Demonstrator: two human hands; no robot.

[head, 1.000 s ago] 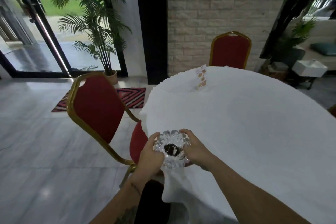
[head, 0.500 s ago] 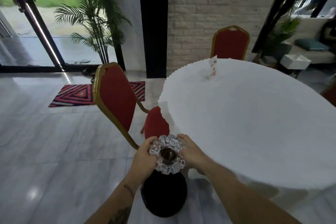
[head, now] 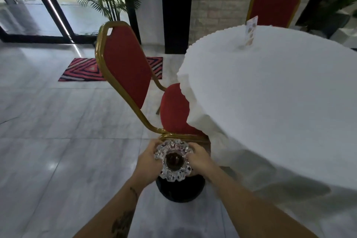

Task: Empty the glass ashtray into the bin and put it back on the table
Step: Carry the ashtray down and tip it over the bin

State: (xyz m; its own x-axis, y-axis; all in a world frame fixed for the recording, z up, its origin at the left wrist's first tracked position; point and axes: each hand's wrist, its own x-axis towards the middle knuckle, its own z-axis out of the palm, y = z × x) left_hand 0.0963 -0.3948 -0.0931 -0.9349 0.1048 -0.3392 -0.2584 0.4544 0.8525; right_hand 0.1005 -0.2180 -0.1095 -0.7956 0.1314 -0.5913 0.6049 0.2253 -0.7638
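The glass ashtray [head: 173, 160], scalloped and clear with dark ash in its bowl, is held upright between both hands. My left hand [head: 148, 160] grips its left rim and my right hand [head: 200, 158] grips its right rim. Directly below it on the floor stands the round black bin [head: 181, 189], mostly hidden by the ashtray and my hands. The round table [head: 280, 91] with a white cloth is to the right, apart from the ashtray.
A red chair with a gold frame [head: 127, 71] stands just beyond the bin, its seat tucked under the tablecloth. A second red chair [head: 274, 4] is behind the table. A small card stand [head: 250, 31] sits on the table. A patterned rug [head: 85, 69] lies on the tiled floor.
The ashtray has come off the table's edge and moved left and down, and now hangs over the black bin. Both hands kept their grip.
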